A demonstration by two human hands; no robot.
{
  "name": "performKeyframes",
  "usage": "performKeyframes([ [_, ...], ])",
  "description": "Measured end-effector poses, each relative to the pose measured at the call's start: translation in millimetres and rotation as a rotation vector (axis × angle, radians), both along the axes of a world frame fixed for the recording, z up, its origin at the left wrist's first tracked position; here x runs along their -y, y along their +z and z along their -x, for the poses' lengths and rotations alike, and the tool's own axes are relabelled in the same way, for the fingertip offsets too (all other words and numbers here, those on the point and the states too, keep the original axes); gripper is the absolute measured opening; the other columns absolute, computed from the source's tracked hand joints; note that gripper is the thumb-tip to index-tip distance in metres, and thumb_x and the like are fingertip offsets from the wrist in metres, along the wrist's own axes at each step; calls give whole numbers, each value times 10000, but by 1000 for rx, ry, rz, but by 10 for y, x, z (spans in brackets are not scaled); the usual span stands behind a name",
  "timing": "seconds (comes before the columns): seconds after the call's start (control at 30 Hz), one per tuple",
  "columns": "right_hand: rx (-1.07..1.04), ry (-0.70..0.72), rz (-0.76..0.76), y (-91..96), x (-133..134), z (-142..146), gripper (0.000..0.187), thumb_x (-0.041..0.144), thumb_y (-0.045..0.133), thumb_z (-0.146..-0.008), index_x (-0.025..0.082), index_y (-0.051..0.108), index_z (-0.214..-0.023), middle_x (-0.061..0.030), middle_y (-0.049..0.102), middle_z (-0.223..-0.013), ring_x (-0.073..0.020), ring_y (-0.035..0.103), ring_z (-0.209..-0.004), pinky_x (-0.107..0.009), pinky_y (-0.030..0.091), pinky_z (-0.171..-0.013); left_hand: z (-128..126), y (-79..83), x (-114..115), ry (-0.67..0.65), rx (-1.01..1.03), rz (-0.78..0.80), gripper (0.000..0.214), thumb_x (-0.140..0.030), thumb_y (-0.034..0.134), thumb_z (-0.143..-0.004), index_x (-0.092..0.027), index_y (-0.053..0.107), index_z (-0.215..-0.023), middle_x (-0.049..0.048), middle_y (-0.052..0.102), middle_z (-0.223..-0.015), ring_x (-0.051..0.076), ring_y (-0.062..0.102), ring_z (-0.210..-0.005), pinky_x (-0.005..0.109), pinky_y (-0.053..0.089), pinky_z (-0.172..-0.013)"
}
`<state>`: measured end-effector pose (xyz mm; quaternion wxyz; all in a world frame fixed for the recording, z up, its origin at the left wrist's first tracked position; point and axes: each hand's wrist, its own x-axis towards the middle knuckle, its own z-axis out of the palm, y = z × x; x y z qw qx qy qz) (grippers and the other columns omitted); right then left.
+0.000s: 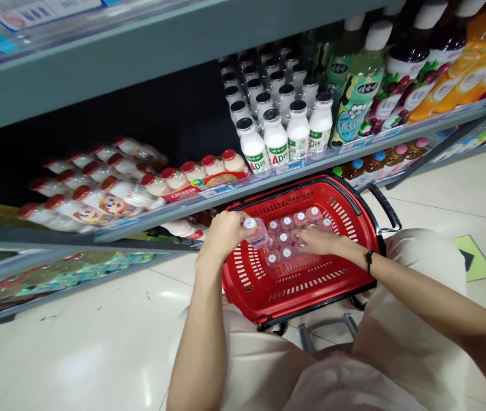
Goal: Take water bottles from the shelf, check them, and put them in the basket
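Observation:
A red plastic shopping basket (251,279) sits on the floor below the shelf, between my knees. Inside it stands a cluster of several small pink bottles (288,237) with pale caps. My left hand (223,231) is closed round one small pink bottle (256,231) at the cluster's left edge, tilted on its side. My right hand (318,241) rests on the right side of the cluster, fingers bent over the bottle tops.
A grey shelf (268,180) just above the basket carries white AD milk bottles (288,137), red-capped yoghurt drink packs (110,188) and tall juice bottles (397,85). A lower shelf holds small capped drinks (380,160). Pale tiled floor (76,354) surrounds me.

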<state>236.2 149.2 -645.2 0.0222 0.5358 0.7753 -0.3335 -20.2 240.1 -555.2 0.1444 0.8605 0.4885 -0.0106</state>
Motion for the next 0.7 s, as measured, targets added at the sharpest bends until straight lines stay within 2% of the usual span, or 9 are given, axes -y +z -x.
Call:
performKeyframes([
  [0.07,59,46,6,32,12,-9,402,353,596,-980,108,614,-1298,-208,711,-1168,-306,708,-1026,-331,521,-830,-10,-60,-45,11,-186,-26,276,-405,644,-881,-171,787,-906,176,776,-898,374,741,-924,399,531,-786],
  [0.13,110,79,9,60,15,-5,401,344,587,-985,109,613,-1310,-208,715,-1163,-309,711,-1028,-340,525,-839,-24,-117,-86,18,-291,-22,273,-389,652,-865,-157,785,-918,205,766,-923,400,734,-949,414,537,-779],
  [0.27,206,113,13,95,-7,4,276,253,590,-969,73,690,-1152,-212,744,-1036,-311,732,-953,-358,535,-815,-52,-171,-146,16,-366,-23,321,-423,621,-883,-144,776,-922,220,757,-960,409,726,-976,429,540,-792],
  [0.37,248,126,-4,83,-10,-19,206,182,608,-945,59,717,-1069,-211,750,-1015,-313,728,-976,-372,535,-851,-73,-133,-136,24,-380,-43,385,-484,583,-908,-149,771,-938,212,754,-939,396,726,-968,416,533,-784],
  [0.47,274,114,-44,42,45,-64,198,113,589,-928,44,719,-1060,-220,747,-1023,-321,722,-986,-393,536,-867,-118,-22,-25,21,-372,-51,427,-541,581,-907,-159,770,-940,201,751,-901,389,728,-943,400,516,-766],
  [0.57,295,81,-102,-3,127,-98,243,62,504,-940,17,714,-1054,-257,732,-1016,-336,720,-969,-419,535,-866,-208,110,185,-5,-380,-54,445,-559,573,-915,-153,753,-899,202,749,-863,382,730,-901,385,493,-735],
  [0.7,299,74,-135,-51,139,-98,281,34,459,-931,27,710,-1056,-259,725,-1046,-341,712,-986,-424,533,-860,-367,171,462,-128,-373,-19,390,-517,581,-932,-158,728,-890,182,753,-842,363,737,-859,371,473,-704],
])
